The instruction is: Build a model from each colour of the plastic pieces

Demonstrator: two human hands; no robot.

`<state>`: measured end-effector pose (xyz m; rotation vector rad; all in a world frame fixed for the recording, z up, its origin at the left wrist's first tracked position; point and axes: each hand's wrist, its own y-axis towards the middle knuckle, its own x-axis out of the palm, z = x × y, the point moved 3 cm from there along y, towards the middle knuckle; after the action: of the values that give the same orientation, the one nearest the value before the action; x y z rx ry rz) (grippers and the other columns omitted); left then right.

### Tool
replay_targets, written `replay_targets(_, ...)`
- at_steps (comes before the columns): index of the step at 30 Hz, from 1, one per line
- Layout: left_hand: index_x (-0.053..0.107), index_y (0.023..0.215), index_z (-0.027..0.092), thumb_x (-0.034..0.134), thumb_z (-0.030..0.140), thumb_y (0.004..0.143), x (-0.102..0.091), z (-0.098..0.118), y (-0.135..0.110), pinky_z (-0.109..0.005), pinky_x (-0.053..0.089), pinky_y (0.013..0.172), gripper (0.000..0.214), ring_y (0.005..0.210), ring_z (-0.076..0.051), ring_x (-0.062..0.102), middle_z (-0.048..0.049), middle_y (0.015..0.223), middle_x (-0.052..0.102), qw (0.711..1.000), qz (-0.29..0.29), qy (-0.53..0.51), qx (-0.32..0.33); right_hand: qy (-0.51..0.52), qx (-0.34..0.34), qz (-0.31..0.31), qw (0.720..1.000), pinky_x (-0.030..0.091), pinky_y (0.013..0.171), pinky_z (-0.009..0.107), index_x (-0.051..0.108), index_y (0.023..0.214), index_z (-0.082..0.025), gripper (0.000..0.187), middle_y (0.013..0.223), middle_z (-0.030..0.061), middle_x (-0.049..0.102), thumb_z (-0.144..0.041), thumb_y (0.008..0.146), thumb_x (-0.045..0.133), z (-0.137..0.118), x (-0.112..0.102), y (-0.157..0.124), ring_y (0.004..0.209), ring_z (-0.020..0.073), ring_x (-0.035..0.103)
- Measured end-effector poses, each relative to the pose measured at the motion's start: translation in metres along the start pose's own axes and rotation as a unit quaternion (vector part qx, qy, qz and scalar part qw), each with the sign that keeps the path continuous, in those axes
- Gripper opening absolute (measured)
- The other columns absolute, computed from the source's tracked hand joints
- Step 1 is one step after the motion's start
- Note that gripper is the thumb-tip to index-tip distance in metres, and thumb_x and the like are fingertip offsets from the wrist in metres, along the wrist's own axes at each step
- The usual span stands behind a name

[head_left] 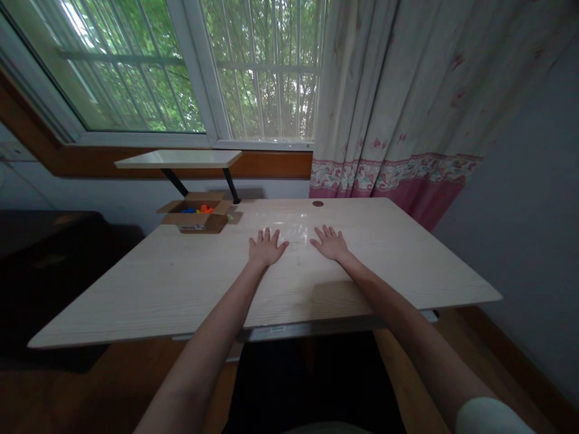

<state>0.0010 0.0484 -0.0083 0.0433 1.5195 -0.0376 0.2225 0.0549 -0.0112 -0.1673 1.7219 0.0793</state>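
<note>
A pale wooden table (pixel 181 283) stands below a window. Left hand (pixel 266 248) and right hand (pixel 331 243) lie flat, fingers spread; an open cardboard box (pixel 195 220) sits at ten o'clock.

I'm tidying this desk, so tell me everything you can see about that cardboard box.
The box is small, low and rectangular, of plain brown cardboard, with its top flaps folded outward. A pale label sits on its near side. Inside are small blue and orange pieces, too small to identify. It stands upright on the far left part of the table. Nothing else touches it.
</note>
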Motion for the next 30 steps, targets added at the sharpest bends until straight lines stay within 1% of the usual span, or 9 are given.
replay_targets(5,0.019,0.144,0.027,0.005,0.07,0.079,-0.0002,0.0002,-0.0005,-0.058,0.016,0.105,0.079,0.138,-0.033,0.013,-0.0087,0.152,0.014,1.0,0.002,0.001,0.001,-0.004,0.002,0.003,1.0,0.007,0.109,0.051,0.014,0.144,-0.028,0.071,0.152,0.0082,0.011,-0.066,0.085,0.012,-0.0001,0.0013,0.0004,0.139,0.0277,0.011)
replay_targets(12,0.019,0.144,0.028,0.008,0.068,0.08,-0.003,0.0016,-0.0016,-0.057,0.015,0.106,0.077,0.138,-0.032,0.012,-0.0066,0.152,0.012,1.0,-0.009,0.001,-0.007,-0.007,0.005,-0.006,1.0,0.008,0.109,0.051,0.014,0.145,-0.028,0.071,0.153,0.0075,0.009,-0.066,0.085,0.013,0.0003,-0.0002,0.0005,0.139,0.0274,0.011)
replay_targets(21,0.019,0.144,0.028,0.006,0.07,0.079,-0.0019,0.0009,-0.0008,-0.057,0.015,0.106,0.078,0.138,-0.032,0.013,-0.0075,0.152,0.012,1.0,-0.007,0.001,-0.009,0.002,0.005,0.003,1.0,0.008,0.109,0.05,0.015,0.144,-0.028,0.07,0.153,0.007,0.011,-0.066,0.085,0.014,-0.0003,-0.0003,0.0001,0.139,0.0265,0.011)
replay_targets(30,0.02,0.144,0.028,0.006,0.071,0.078,0.0007,-0.0011,0.0008,-0.057,0.015,0.105,0.08,0.138,-0.032,0.013,-0.0084,0.152,0.013,1.0,0.002,-0.006,-0.002,0.006,0.005,0.009,1.0,0.01,0.108,0.052,0.016,0.144,-0.028,0.07,0.152,0.0073,0.012,-0.065,0.086,0.015,0.0,0.0007,0.0012,0.139,0.0273,0.012)
